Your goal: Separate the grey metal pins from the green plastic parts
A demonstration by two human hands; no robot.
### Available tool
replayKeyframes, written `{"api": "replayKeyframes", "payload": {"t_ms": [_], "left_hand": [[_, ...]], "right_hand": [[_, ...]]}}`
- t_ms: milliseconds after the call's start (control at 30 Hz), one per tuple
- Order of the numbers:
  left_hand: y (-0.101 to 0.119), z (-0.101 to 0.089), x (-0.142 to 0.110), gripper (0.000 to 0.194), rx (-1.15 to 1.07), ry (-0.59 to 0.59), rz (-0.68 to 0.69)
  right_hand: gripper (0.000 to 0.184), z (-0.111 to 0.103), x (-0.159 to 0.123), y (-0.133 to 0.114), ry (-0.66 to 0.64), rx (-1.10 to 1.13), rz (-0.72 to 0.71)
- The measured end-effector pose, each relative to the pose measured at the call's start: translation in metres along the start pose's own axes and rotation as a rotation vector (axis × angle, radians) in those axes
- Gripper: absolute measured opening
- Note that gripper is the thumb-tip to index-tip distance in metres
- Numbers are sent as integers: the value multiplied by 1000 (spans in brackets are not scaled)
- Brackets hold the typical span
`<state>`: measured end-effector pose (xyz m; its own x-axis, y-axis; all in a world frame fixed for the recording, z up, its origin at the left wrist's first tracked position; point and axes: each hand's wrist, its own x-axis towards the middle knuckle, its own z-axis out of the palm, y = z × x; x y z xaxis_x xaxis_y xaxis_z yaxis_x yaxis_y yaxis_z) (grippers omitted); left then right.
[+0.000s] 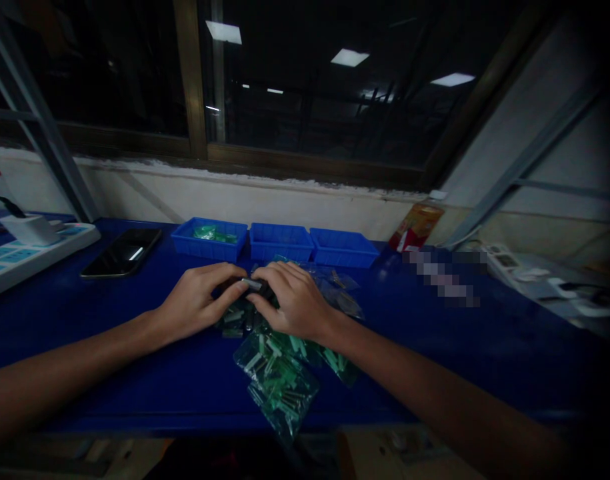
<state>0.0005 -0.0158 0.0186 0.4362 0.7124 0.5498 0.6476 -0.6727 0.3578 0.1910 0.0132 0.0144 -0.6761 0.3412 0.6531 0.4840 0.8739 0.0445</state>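
Note:
At the middle of the blue table, my left hand [201, 298] pinches one end of a small silvery metal piece [252, 284] between thumb and fingers. My right hand [295, 301] closes on its other side, where something dark shows; the fingers hide most of it. Beneath and in front of both hands lie clear green plastic bags [279, 377] with several slim pale and metallic pieces inside. More loose small metal pieces [233, 323] lie just under my left hand. Behind my right hand rests another clear bag [342, 293] of small parts.
Three blue bins [281, 241] stand in a row by the wall; the left bin [209, 248] holds green bagged pieces. A phone [122, 253] and a white power strip [39, 247] lie at left. A bottle [416, 225] stands back right, with white items [539, 273] beyond it.

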Motion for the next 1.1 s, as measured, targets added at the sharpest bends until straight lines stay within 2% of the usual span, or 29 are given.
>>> {"api": "replayKeyframes", "payload": {"t_ms": [167, 467, 633, 767, 867, 1000, 1100], "left_hand": [[0, -1, 1, 25, 20, -63, -11], [-2, 6, -1, 20, -17, -5, -41], [-2, 4, 0, 19, -13, -5, -40], [-3, 5, 0, 22, -12, -44, -59], [-6, 7, 0, 26, -10, -94, -110], [-7, 9, 1, 29, -32, -146, -151], [-6, 7, 1, 27, -65, -178, -157]], "right_hand": [[19, 1, 0, 0, -4, -40, -30], [26, 2, 1, 4, 4, -87, 5], [24, 1, 0, 1, -17, -27, 23], [22, -2, 1, 3, -16, -67, -9], [22, -6, 4, 20, 8, -107, 57], [19, -11, -1, 65, 118, -159, 302], [15, -10, -9, 96, 155, -159, 460]]}}
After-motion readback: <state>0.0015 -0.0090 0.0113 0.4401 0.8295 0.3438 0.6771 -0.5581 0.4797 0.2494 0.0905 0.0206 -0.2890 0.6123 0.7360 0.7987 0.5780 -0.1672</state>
